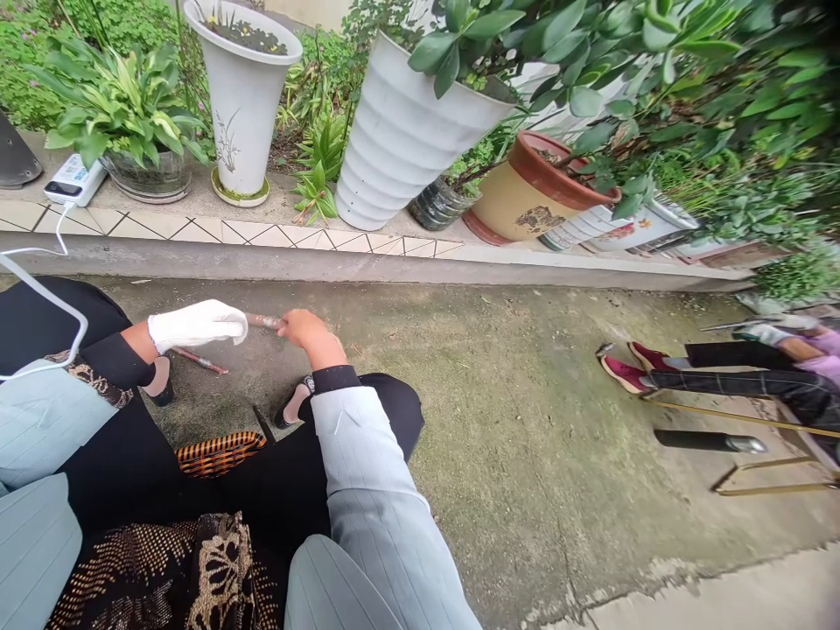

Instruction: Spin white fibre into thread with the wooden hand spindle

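1. The gloved left hand (197,325) curls closed around one end of a rod (264,321).
2. The bare right hand (308,337) grips the rod's other end, just beside the glove.
3. A second rod (200,360) lies on the concrete (459,394) below the left hand.

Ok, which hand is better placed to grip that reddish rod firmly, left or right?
Probably the left: the white-gloved left hand sits over one end of the reddish rod, while the bare right hand meets the other end with just its fingers.
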Motion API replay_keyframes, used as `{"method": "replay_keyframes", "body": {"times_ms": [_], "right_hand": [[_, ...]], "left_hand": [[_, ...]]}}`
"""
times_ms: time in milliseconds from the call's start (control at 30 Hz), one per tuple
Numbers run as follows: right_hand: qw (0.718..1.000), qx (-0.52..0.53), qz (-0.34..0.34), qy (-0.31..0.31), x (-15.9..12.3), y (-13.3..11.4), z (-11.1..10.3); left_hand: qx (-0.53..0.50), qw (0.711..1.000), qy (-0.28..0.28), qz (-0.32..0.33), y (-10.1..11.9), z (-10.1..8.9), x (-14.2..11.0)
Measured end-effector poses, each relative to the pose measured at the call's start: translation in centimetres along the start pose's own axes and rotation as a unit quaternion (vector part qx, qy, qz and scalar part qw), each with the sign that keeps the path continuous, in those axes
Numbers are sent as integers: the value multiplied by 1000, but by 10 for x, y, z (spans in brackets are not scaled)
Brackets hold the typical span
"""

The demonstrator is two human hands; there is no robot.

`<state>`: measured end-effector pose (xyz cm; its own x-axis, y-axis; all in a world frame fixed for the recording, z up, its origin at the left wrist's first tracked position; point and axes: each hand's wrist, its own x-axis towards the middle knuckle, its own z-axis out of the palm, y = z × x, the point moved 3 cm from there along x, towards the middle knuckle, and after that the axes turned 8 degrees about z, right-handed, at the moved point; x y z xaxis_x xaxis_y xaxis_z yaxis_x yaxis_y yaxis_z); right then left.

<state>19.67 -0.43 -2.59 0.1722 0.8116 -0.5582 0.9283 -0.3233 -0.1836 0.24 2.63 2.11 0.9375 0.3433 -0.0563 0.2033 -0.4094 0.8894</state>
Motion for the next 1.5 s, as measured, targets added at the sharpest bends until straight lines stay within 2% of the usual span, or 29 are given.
{"method": "replay_keyframes", "body": {"times_ms": [67, 167, 233, 300, 367, 433, 500, 567, 600, 633, 700, 767, 867, 967, 1033, 1100, 1167, 1233, 1300, 1333, 1400, 1467, 1500], "right_hand": [[987, -22, -56, -151, -5, -10, 18], [929, 43, -151, -334, -17, -19, 32], [885, 125, -218, -391, -27, -20, 27], [847, 217, -281, -395, -37, -18, 10], [828, 311, -320, -339, -44, -12, -11], [817, 429, -320, -213, -44, -2, -33], [791, 539, -286, -44, -38, 11, -48], [775, 586, -215, 98, -28, 23, -53], [788, 576, -167, 140, -21, 28, -51], [816, 543, -114, 164, -15, 30, -48], [891, 417, -20, 177, -5, 32, -40], [949, 262, 31, 173, -1, 27, -33], [992, 72, 17, 101, -1, 12, -19], [996, -21, -54, -70, -5, -5, 5], [972, 5, -115, -207, -9, -13, 21], [929, 76, -172, -318, -16, -19, 31], [886, 151, -223, -377, -24, -22, 30], [847, 219, -269, -402, -34, -24, 20], [822, 301, -302, -377, -40, -21, 3], [815, 357, -311, -335, -40, -18, -7], [797, 489, -301, -187, -35, -7, -28], [768, 592, -244, -16, -24, 10, -41], [765, 611, -200, 47, -18, 18, -43]], "left_hand": [[33, 999, 32, -13, -6, -5, -1], [79, 993, 83, -29, -17, -14, -2], [95, 987, 123, -37, -25, -20, -1], [84, 982, 162, -49, -33, -23, 0], [38, 978, 195, -62, -40, -23, 2], [-16, 979, 195, -61, -42, -18, 3], [-39, 987, 146, -46, -38, -9, 4], [-15, 997, 73, -20, -29, -1, 4], [6, 999, 41, -6, -23, 2, 3], [29, 999, 16, 8, -17, 4, 3], [58, 998, -15, 21, -7, 5, 2], [75, 997, -24, 24, -1, 2, 0], [117, 993, 2, 19, -1, -4, -3], [181, 982, 46, -2, -8, -10, -6], [227, 971, 69, -19, -15, -14, -7], [271, 957, 93, -39, -23, -19, -6], [292, 948, 113, -63, -30, -22, -5], [274, 951, 123, -75, -35, -22, -3], [221, 965, 117, -76, -39, -18, 0], [188, 974, 104, -76, -40, -15, 1], [124, 987, 65, -76, -41, -7, 2], [87, 994, 33, -63, -38, -1, 2], [82, 995, 24, -46, -35, 0, 2]]}}
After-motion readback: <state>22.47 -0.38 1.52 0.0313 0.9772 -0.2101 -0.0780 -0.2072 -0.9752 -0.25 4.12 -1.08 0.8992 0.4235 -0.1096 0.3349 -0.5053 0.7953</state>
